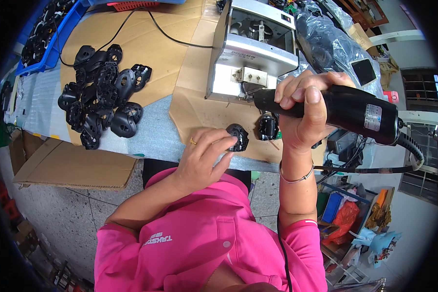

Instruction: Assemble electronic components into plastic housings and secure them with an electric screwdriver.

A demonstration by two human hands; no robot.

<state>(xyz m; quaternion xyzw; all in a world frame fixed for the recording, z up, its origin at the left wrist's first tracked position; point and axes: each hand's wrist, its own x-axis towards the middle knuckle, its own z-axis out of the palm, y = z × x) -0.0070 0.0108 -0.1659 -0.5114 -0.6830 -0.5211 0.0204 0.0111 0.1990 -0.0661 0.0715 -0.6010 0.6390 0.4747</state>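
Observation:
My right hand (306, 107) is wrapped round a black electric screwdriver (357, 112), its cable trailing off the right end. The screwdriver lies nearly level, and its tip is at the front of a silver metal box-shaped screw feeder (250, 63), beside a small metal block. With bent fingers, my left hand (204, 155) grips the edge of a small black plastic shell (237, 137) on the cardboard near the table's front edge. Just right of it stands another black part (267, 127) with a bit of green board showing.
Several black plastic shells (104, 87) are heaped on the left. Behind them is a blue crate (53, 44) full of dark parts. A thin black cable (170, 39) crosses the cardboard to the feeder. Clear plastic bags (326, 34) fill the back right; a cardboard flap (78, 165) juts out at lower left.

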